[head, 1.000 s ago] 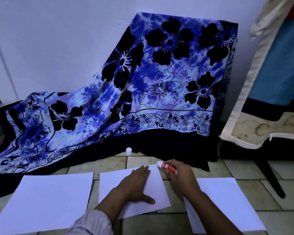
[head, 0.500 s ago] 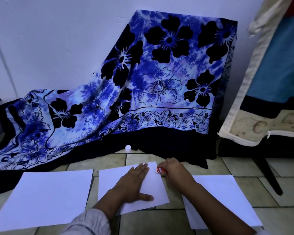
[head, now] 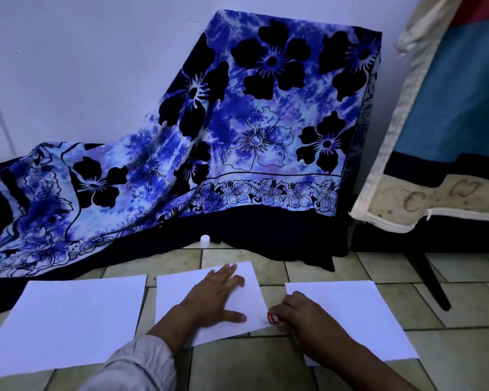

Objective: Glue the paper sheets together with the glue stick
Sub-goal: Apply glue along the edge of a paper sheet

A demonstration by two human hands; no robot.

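Three white paper sheets lie side by side on the tiled floor: a left sheet (head: pixel 68 323), a middle sheet (head: pixel 178 294) and a right sheet (head: pixel 359 314). My left hand (head: pixel 215 297) lies flat on the middle sheet, fingers spread, pinning it down. My right hand (head: pixel 302 317) grips a red and white glue stick (head: pixel 273 318), its tip touching the lower right edge of the middle sheet. The glue stick's white cap (head: pixel 205 240) stands on the floor beyond the sheets.
A blue floral cloth (head: pixel 237 131) drapes over something against the white wall, its dark hem reaching the floor just behind the sheets. A cushion with a blue and cream cover (head: pixel 435 136) leans at the right, above a dark leg (head: pixel 429 280).
My right hand has drawn the glue stick from the middle sheet's top right corner down along its right edge to the lower right. My left hand stays on the sheet.
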